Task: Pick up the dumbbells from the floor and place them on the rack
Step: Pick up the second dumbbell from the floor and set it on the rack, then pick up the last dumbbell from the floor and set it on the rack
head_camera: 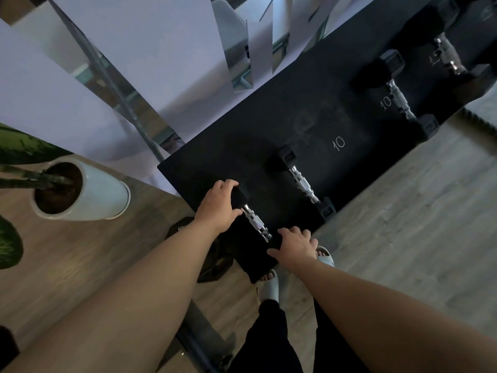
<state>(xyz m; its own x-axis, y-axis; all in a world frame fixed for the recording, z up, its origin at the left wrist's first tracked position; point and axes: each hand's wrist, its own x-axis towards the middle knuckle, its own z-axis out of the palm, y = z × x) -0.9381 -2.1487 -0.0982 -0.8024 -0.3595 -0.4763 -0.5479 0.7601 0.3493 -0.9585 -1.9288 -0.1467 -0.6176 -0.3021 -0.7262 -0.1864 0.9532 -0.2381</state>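
Knurled steel shows between the two hands: the nearest dumbbell point(256, 224) lies at the near left corner of the black rack point(309, 125), its bar angled from upper left to lower right. The left hand point(219, 204) is cupped over the far black head, fingers curled round its top and thumb down by the end of the bar. The right hand point(294, 244) lies spread on the near head, fingers fanned over it, the palm pressed flat rather than closed around anything. That near head overhangs the rack's front corner, above the person's feet.

Just beside it on the rack, to the right, a second dumbbell point(304, 184) lies at much the same angle, untouched. Further along, past a chalked "10" point(338, 143) on the bare top, a third dumbbell point(399, 99) sits next to another chalked "10", and a fourth point(447, 53) lies near the far end of the rack by a mark I cannot read.

Under the rack's near corner a dark weight plate point(185, 228) lies on the wooden floor point(403, 224). The person stands close, in dark trousers and pale slide sandals point(269, 288). Off to the left a white pot point(107, 192) holds a green plant, and behind the rack pale panels and mirror strips point(134, 63) cover the wall.
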